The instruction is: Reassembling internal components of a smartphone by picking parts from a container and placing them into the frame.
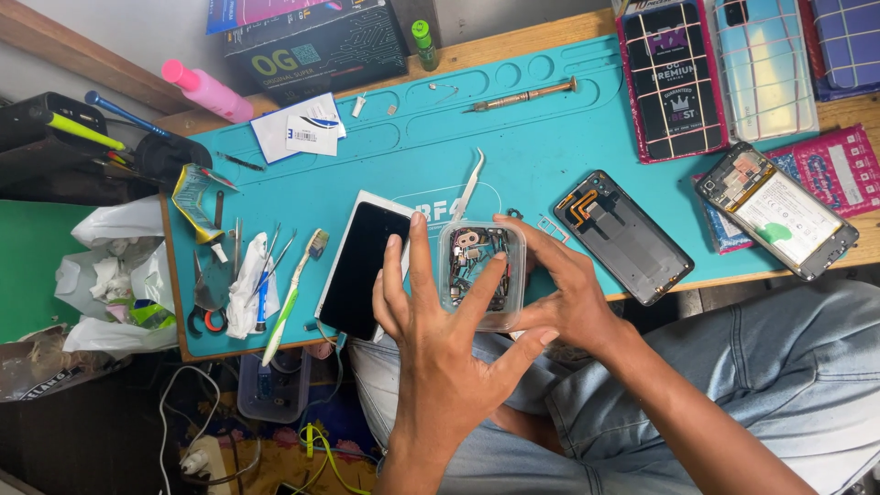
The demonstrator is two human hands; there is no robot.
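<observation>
My right hand (564, 289) grips a small clear plastic box (480, 275) full of tiny screws and metal parts, at the near edge of a teal work mat (403, 174). My left hand (438, 330) is spread flat, one fingertip resting on the box's lid and the others over a black phone screen (362, 269) lying beside it. White tweezers (469, 181) lie just beyond the box.
An opened phone back (623, 236) lies right of the box, another opened phone (777, 209) farther right. A screwdriver (522, 94) rests at the mat's far side. A toothbrush (291, 295), small tools and tissue sit left. Boxed parts stand at top right.
</observation>
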